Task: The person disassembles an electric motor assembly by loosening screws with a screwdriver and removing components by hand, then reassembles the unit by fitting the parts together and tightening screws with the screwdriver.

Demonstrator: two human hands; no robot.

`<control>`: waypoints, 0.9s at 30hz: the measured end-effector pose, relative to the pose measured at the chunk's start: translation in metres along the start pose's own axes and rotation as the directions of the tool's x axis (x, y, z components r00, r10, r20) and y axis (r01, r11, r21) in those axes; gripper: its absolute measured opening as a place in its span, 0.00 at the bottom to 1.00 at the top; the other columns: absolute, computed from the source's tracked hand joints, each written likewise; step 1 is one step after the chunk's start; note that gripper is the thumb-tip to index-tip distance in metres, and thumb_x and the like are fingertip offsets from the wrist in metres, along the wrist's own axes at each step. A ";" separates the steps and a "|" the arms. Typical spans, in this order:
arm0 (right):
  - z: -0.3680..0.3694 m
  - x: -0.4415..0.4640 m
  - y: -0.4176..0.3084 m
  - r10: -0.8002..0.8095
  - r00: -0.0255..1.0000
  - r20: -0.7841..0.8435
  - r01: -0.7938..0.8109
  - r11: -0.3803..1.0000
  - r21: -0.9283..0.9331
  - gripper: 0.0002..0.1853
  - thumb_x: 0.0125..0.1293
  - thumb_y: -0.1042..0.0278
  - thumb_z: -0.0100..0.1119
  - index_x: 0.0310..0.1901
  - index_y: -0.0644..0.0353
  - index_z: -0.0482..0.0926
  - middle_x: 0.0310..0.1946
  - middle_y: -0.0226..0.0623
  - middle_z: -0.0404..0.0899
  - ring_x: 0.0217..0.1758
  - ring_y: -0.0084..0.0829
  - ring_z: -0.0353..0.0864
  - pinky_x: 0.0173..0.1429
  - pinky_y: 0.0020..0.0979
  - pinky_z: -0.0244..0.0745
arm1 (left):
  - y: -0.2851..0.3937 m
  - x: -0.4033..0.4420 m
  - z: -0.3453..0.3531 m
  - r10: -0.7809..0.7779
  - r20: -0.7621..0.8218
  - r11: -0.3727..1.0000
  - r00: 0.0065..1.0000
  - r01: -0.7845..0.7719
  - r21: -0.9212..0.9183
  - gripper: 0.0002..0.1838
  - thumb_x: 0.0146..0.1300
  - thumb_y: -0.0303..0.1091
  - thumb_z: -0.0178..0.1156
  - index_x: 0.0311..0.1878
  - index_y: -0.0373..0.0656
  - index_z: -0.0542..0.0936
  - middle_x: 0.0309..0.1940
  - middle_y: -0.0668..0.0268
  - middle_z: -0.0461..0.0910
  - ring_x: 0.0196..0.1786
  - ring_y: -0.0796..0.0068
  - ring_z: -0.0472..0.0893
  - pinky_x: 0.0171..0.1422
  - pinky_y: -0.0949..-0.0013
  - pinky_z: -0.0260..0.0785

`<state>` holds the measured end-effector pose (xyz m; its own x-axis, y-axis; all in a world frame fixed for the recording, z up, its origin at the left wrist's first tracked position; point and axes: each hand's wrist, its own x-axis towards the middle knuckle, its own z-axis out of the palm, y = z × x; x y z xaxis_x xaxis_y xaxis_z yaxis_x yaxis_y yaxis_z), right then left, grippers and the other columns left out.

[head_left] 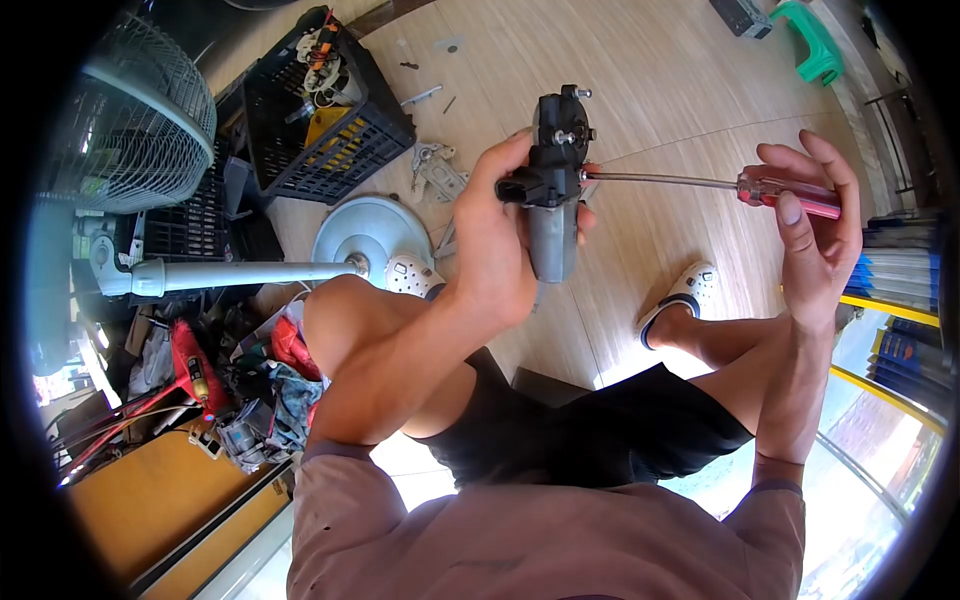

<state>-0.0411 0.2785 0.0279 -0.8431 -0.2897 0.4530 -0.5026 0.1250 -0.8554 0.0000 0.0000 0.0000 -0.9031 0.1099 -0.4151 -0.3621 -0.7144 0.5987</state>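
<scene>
My left hand (492, 235) is wrapped around a small electric motor (553, 235), which looks like a wiper motor, with a grey cylindrical can and a black housing on top. Bolts stick out of the housing, and a black connector socket faces left. In my right hand (820, 240) lies the red handle of a screwdriver (800, 193), held lightly between thumb and fingers, some of them spread. Its long metal shaft runs left, level, and the tip meets the right side of the housing at a screw. The motor is held upright above the floor.
A black plastic crate (335, 150) with parts stands at upper left, beside a fan (150, 120) and its round base (372, 235). A metal bracket (437, 172) and small loose pieces lie on the floor (640, 60). A green stool (812, 45) is at upper right.
</scene>
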 end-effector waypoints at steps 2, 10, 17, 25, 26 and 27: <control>0.002 0.002 -0.001 -0.029 0.999 0.015 0.028 0.998 0.050 0.27 0.70 0.73 0.63 0.68 0.63 0.67 0.57 0.47 0.81 0.54 0.41 0.86 0.57 0.37 0.83 | -0.001 0.001 0.000 -0.002 0.003 1.000 1.000 0.002 -0.006 0.29 0.69 0.57 0.49 0.55 0.39 0.79 0.47 0.54 0.83 0.34 0.65 0.82 0.44 0.61 0.72; 0.001 0.001 -0.003 0.058 0.998 -0.006 -0.056 0.991 0.121 0.22 0.68 0.77 0.64 0.62 0.64 0.70 0.54 0.48 0.83 0.54 0.35 0.85 0.59 0.37 0.82 | 0.001 0.000 0.002 0.020 -0.006 1.000 1.000 -0.020 -0.001 0.28 0.69 0.56 0.49 0.55 0.41 0.79 0.46 0.55 0.83 0.34 0.65 0.81 0.43 0.62 0.73; 0.000 0.000 -0.003 0.117 0.992 -0.036 -0.112 0.986 0.120 0.16 0.65 0.76 0.68 0.51 0.60 0.73 0.50 0.49 0.85 0.53 0.35 0.86 0.60 0.34 0.80 | 0.002 0.000 0.003 0.027 -0.018 1.000 0.999 -0.027 0.005 0.27 0.69 0.56 0.49 0.55 0.42 0.78 0.46 0.55 0.83 0.33 0.65 0.81 0.42 0.62 0.73; 0.004 -0.001 -0.006 0.130 0.989 -0.064 -0.124 0.987 0.100 0.15 0.65 0.76 0.68 0.49 0.60 0.73 0.48 0.50 0.85 0.52 0.34 0.86 0.59 0.33 0.79 | 0.002 0.001 0.002 0.040 -0.022 0.999 0.999 -0.040 0.013 0.27 0.69 0.55 0.49 0.54 0.40 0.79 0.45 0.54 0.83 0.32 0.64 0.82 0.41 0.62 0.73; 0.004 -0.001 -0.007 0.130 0.989 -0.070 -0.124 0.988 0.094 0.15 0.65 0.76 0.69 0.49 0.60 0.74 0.48 0.49 0.86 0.51 0.34 0.86 0.59 0.33 0.79 | 0.001 0.001 0.002 0.041 -0.022 0.999 0.999 -0.040 0.012 0.27 0.69 0.55 0.49 0.54 0.40 0.79 0.45 0.53 0.83 0.32 0.64 0.82 0.40 0.62 0.73; 0.004 -0.001 -0.007 0.138 0.988 -0.075 -0.131 0.988 0.085 0.15 0.65 0.76 0.69 0.49 0.61 0.74 0.47 0.49 0.86 0.51 0.33 0.86 0.59 0.33 0.80 | 0.002 0.001 0.002 0.040 -0.021 0.999 0.999 -0.040 0.013 0.27 0.69 0.55 0.49 0.54 0.40 0.79 0.45 0.54 0.83 0.32 0.64 0.82 0.41 0.62 0.73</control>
<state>-0.0363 0.2740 0.0328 -0.9162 -0.1978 0.3484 -0.3695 0.0810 -0.9257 -0.0017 0.0002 0.0019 -0.9118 0.0665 -0.4051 -0.3288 -0.7091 0.6237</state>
